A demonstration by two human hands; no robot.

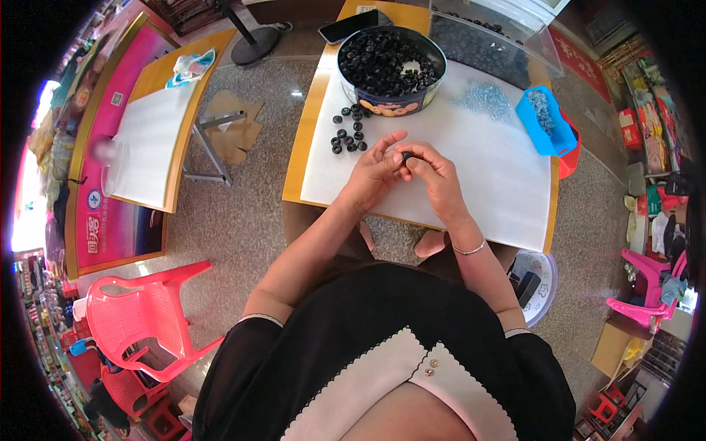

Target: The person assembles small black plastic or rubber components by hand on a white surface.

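Note:
My left hand [376, 173] and my right hand [435, 175] meet above the near part of the white-topped table [471, 198]. Between their fingertips sits a small round black part [406, 158], gripped from both sides. Just left of my left hand, several loose black round parts [342, 137] with holes in their middles lie on the white surface. Beyond my hands stands a round tin [393, 104] heaped with many more black parts [382, 62]. A scattered pile of small shiny silvery pieces [489, 101] lies right of the tin.
A blue plastic basket [548, 132] holding silvery pieces stands at the table's right edge, partly over a red one [572, 160]. A clear bin [478, 51] of black parts is at the back right. A phone [354, 27] lies behind the tin. A pink chair [140, 316] stands at left.

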